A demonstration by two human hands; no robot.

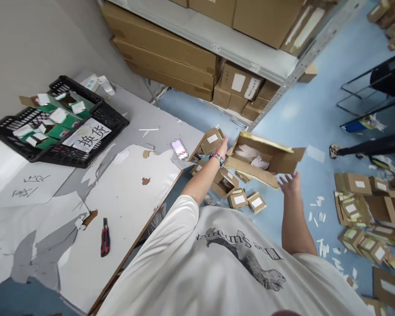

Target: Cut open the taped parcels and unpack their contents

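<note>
Support the box, likely light and stiff-walled, at both ends, where the left hand has an indeterminate grip and the right hand spreads wide

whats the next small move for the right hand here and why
Probably curl the right hand around the near corner of the open carton: its fingers are spread beside that corner, the left hand is at the other end, and crumpled white material lies inside, so a steadier hold seems sensible.
</note>
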